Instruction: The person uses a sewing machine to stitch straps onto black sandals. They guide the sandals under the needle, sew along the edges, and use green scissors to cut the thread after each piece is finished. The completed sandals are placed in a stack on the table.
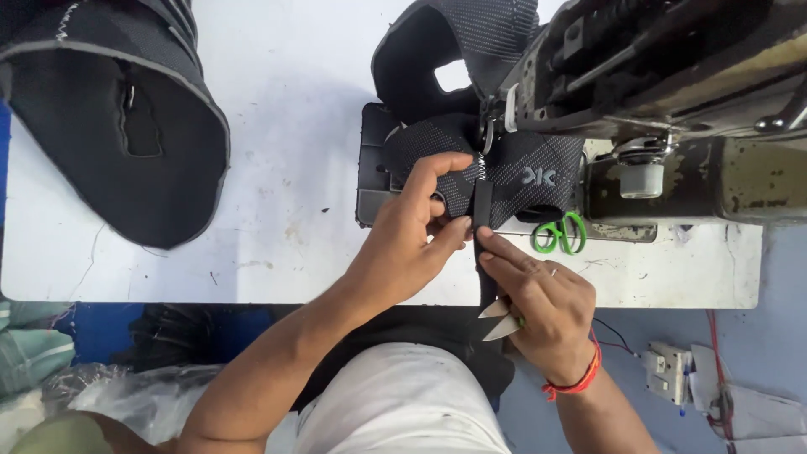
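Note:
A black knitted shoe upper [521, 168] lies under the head of a sewing machine [656, 59] on a white table [286, 168]. My left hand [412, 235] presses on the upper's left part, fingers spread over the zigzag seam. My right hand [538, 294] pinches a narrow black strap [482, 210] that hangs down from the upper. Small thread snips [502, 321] sit in the same palm, blades pointing left. A red band circles my right wrist.
A stack of black shoe uppers [118, 109] lies at the table's far left. Green-handled scissors [559, 234] rest beside the machine base. An electrical switch box [668, 370] with wires sits low right. Plastic bags [126, 391] lie on the floor at left.

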